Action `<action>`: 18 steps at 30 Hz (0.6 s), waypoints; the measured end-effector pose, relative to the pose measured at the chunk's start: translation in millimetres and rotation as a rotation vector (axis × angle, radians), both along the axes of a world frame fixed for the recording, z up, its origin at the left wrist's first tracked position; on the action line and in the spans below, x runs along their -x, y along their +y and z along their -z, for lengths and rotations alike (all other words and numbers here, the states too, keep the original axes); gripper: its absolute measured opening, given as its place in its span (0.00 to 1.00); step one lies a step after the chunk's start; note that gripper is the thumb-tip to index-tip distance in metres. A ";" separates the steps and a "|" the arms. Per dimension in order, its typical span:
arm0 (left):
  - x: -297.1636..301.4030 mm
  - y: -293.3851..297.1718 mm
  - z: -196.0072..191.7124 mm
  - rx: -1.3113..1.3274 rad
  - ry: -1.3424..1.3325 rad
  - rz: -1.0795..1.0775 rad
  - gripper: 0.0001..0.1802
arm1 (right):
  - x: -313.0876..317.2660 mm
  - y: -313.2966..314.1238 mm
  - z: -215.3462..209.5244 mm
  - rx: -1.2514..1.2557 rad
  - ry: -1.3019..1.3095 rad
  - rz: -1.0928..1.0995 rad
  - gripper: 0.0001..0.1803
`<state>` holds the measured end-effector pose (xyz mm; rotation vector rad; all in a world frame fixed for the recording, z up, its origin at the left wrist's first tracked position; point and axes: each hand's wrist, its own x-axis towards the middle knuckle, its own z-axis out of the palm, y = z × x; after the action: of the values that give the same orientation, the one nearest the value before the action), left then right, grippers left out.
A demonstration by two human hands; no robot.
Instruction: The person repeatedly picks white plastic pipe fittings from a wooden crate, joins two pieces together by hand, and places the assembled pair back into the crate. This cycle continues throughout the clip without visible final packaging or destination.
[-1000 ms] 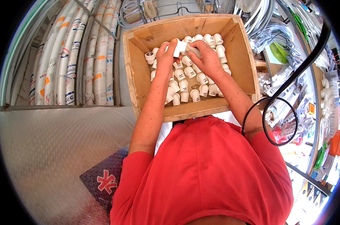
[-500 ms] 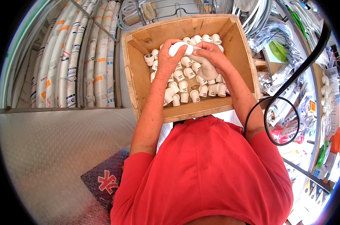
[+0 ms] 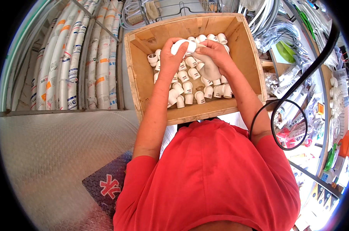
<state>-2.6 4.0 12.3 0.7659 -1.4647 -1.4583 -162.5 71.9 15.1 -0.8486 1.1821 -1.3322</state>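
Note:
My left hand [image 3: 171, 54] is closed around a white pipe elbow [image 3: 190, 47] held over the wooden box [image 3: 138, 73]. Pinched in my right hand [image 3: 217, 53] is an off-white cloth [image 3: 209, 70], which hangs down beside the palm and touches the elbow's right end. Below both hands, several more white pipe elbows [image 3: 193, 73] stand and lie on the box floor in loose rows. My hands and the cloth hide some of them.
Long wrapped pipes [image 3: 74, 65] stand in a rack to the left. Bubble wrap [image 3: 47, 154] covers the surface at lower left. On the right, a black cable [image 3: 294, 88] loops near my forearm, before shelves of bagged parts [image 3: 294, 115]. A wire rack [image 3: 174, 14] sits behind the box.
The elbow has turned a little in my left hand, and its end now faces differently. The cloth in my right hand has shifted slightly against it.

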 end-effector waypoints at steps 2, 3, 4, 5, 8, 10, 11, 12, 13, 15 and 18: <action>1.4 1.3 1.6 0.074 -0.032 -0.017 0.13 | 2.9 -0.3 1.5 -0.062 -0.054 -0.015 0.12; 2.0 1.5 1.2 0.073 -0.057 -0.030 0.12 | 1.8 -0.9 2.5 -0.055 -0.026 0.010 0.13; 2.3 1.3 1.0 0.071 -0.082 -0.043 0.13 | 0.5 -1.5 3.7 -0.048 0.003 0.035 0.13; 0.4 -1.0 1.7 -0.120 0.001 0.033 0.13 | -2.4 -1.4 5.5 0.081 0.247 0.085 0.12; -8.1 -9.4 9.3 -0.587 0.211 0.212 0.14 | -14.5 4.5 2.0 0.439 0.894 0.196 0.10; -10.1 -10.4 12.1 -0.753 0.299 0.267 0.15 | -18.0 8.9 -14.9 0.640 1.209 0.222 0.10; -9.7 -9.8 13.2 -0.665 0.258 0.222 0.15 | -18.2 8.2 -10.4 0.548 1.115 0.231 0.10; -6.5 -7.3 10.1 -0.576 0.218 0.182 0.15 | -17.8 7.2 -4.1 0.457 1.023 0.245 0.10; -3.3 -5.2 8.3 -0.486 0.178 0.142 0.14 | -16.0 5.8 -0.3 0.367 0.930 0.257 0.10; 3.0 -2.4 7.8 -0.101 0.013 -0.004 0.14 | -4.0 1.2 0.2 0.095 0.363 0.099 0.11; 5.8 1.1 5.3 0.044 -0.044 -0.055 0.14 | 3.4 -1.4 8.9 0.082 0.198 0.054 0.10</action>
<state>-8.4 5.1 7.0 0.8092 -1.4923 -1.3713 -165.9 70.5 6.2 -1.0324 1.3191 -1.3720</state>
